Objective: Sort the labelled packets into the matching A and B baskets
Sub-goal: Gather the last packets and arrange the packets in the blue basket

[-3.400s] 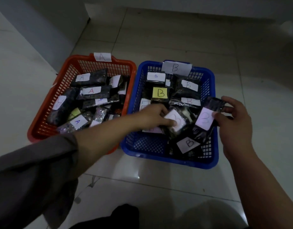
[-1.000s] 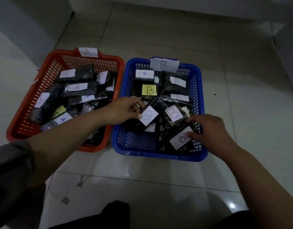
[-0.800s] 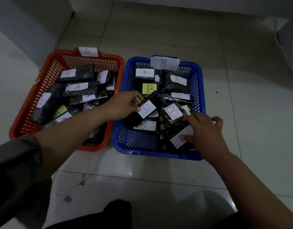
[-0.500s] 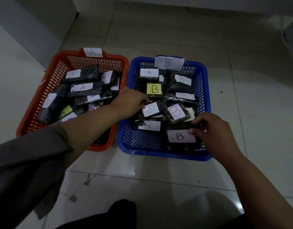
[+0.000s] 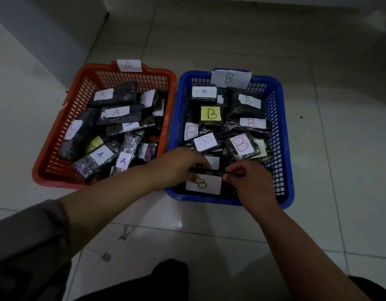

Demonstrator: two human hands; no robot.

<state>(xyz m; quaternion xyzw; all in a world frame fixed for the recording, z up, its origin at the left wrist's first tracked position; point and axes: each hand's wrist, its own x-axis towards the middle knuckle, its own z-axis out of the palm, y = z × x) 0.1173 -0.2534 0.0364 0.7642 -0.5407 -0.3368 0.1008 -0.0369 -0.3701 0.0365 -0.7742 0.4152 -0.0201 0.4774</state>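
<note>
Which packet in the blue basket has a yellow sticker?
The packet with the black B on yellow, near the blue basket's far left; its other labels are white.

The floor (image 5: 242,33) is laid with large pale glossy tiles divided by thin grout lines. A grey wall (image 5: 46,29) rises at the upper left. The light is dim, with a small bright glare spot (image 5: 179,224) on the near tiles.
</note>
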